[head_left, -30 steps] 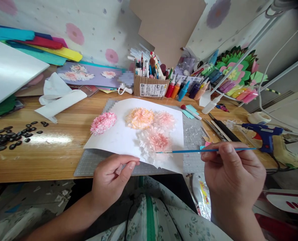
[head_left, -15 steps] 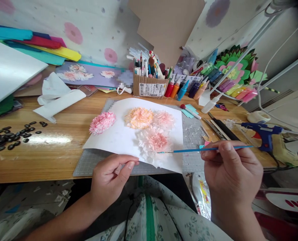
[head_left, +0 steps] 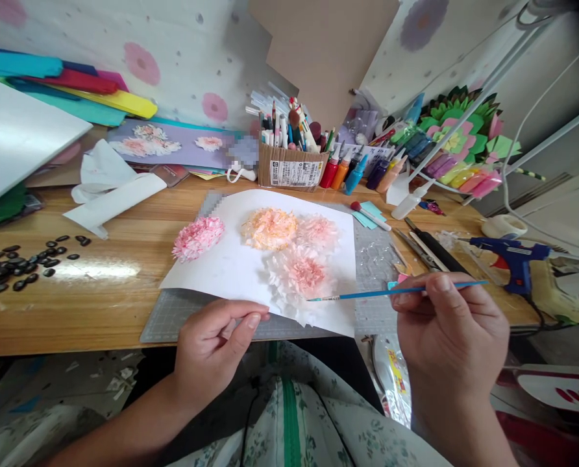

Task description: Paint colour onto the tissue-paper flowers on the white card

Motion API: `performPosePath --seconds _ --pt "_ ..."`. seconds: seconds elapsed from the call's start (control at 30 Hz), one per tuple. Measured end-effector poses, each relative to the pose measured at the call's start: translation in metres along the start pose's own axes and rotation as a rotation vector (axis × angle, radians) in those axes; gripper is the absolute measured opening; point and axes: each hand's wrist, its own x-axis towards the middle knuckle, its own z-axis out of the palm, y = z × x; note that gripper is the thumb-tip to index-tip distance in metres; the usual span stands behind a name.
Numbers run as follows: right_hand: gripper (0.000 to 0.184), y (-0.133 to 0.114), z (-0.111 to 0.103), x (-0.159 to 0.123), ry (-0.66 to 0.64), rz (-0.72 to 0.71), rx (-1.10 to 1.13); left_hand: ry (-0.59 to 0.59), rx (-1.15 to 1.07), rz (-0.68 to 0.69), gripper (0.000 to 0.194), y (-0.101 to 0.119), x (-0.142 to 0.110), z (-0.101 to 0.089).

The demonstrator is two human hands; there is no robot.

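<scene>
Grips a thin, blue-handled paintbrush (head_left: pixel 367 294) partway along the handle, with thumb and bent fingers of the right hand (head_left: pixel 452 331) closed around it, likely for fine control of the bristles. Aims the tip leftward and slightly down at the lower white petals of a large, ruffled, tissue-like flower, white outside and salmon-pink at the heart (head_left: pixel 304 275); seems to touch there, but cannot tell with how much pressure. Presses thumb and forefinger of the left hand (head_left: pixel 211 344) together at the near edge of a slightly curled white paper sheet (head_left: pixel 211 272), apparently pinching the border, probably to steady it without crushing petals. Has on the same sheet a fluffy orange-and-peach flower (head_left: pixel 270 228), a pale pink flower (head_left: pixel 319 231) just beside it, and a rounded deep-pink-and-white flower (head_left: pixel 198 239) near the left edge, perhaps set apart to avoid crowding. Rests the sheet over a grey gridded cutting mat (head_left: pixel 160 321) on a glossy wooden table (head_left: pixel 99 311), presumably for protection. Has a blue glue gun (head_left: pixel 518 266) off to the right, perhaps for easy reach, and loose glossy black pebbles (head_left: pixel 21 262) at far left, well apart from the flowers.
</scene>
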Motion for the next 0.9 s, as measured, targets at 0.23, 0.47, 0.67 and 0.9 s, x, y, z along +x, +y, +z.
performPosePath --seconds 0.23,0.47,0.67,0.9 --pt "0.032 0.0032 0.0036 0.0003 0.025 -0.005 0.011 -0.002 -0.001 -0.002 0.015 0.0011 -0.0008 -0.0005" --pt "0.033 0.0016 0.0032 -0.0008 0.023 -0.012 0.003 -0.003 0.005 0.008 0.016 -0.0004 -0.0011 -0.0013" --pt "0.031 0.0014 0.0041 -0.0022 0.016 -0.03 -0.017 -0.001 0.0 -0.001 0.015 0.0002 0.0002 -0.0008" --pt "0.033 -0.006 0.0046 -0.0042 0.005 -0.057 -0.053 0.002 -0.005 0.005 0.015 0.0024 0.0011 -0.001"
